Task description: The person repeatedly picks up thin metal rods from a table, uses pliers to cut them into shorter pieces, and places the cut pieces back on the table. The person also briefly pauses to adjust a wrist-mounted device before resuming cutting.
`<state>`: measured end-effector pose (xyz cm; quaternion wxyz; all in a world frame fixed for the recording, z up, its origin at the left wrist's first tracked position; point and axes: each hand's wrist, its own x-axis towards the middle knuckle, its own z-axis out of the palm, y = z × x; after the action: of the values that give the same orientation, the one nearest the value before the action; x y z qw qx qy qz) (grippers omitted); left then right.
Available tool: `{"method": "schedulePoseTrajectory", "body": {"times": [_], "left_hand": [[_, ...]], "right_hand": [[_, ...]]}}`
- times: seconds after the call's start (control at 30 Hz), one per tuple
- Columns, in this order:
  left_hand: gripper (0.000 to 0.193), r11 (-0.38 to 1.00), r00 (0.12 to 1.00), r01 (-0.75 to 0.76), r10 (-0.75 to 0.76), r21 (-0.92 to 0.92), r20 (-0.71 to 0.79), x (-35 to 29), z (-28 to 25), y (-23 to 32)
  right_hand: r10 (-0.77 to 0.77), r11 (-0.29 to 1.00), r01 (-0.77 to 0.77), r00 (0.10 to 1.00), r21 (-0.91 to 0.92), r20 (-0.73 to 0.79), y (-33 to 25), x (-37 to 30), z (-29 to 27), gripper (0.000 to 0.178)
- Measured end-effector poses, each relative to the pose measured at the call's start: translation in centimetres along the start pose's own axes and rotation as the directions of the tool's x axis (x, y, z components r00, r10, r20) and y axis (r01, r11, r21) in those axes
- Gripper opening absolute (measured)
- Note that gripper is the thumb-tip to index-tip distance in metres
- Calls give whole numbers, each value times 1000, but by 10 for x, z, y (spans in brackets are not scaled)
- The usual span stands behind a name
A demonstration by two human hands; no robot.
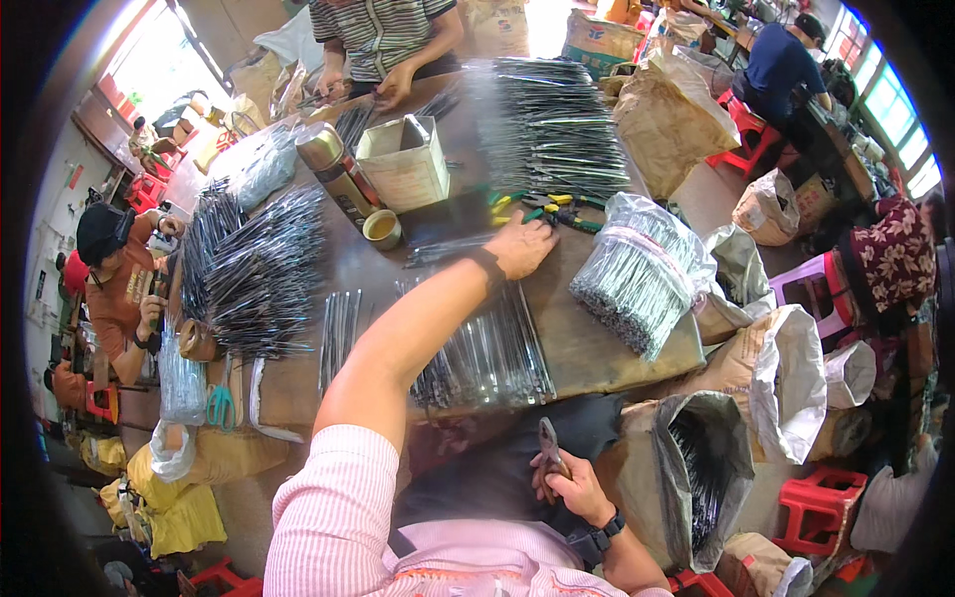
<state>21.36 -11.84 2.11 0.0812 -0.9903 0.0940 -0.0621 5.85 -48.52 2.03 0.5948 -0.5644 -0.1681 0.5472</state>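
My left hand (522, 247) reaches out over the table, palm down, beside several pliers with yellow, green and black handles (562, 214). Its fingers curl down, mostly hidden under the hand, so a grip cannot be made out. Close to my lap, my right hand (577, 490) is closed around a pair of metal pliers (549, 448), jaws up. Under my left forearm lies a row of thin dark metal strips (487, 358). To the right of my left hand sits a plastic-wrapped bundle of thin silvery strips (642, 274).
Stacks of thin strips lie at the table's far side (557, 129) and left (264, 274). A thermos (333, 169), a whitish box (403, 164) and a cup (382, 229) stand mid-table. An open sack (696, 478) is by my right arm. A co-worker (388, 40) works opposite.
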Motion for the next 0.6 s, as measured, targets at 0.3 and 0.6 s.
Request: {"method": "schedulePoseTrajectory", "body": {"times": [0.3,0.6], "left_hand": [[33,996,997,18,-24,-92,-70,-16,-32,-12],[25,663,700,425,-672,-616,-241,-181,-132,-4]], "right_hand": [[-9,1000,9,1000,27,4,-2,-2,1,26],[20,997,-21,1000,-77,-5,-4,-5,-2,25]]}}
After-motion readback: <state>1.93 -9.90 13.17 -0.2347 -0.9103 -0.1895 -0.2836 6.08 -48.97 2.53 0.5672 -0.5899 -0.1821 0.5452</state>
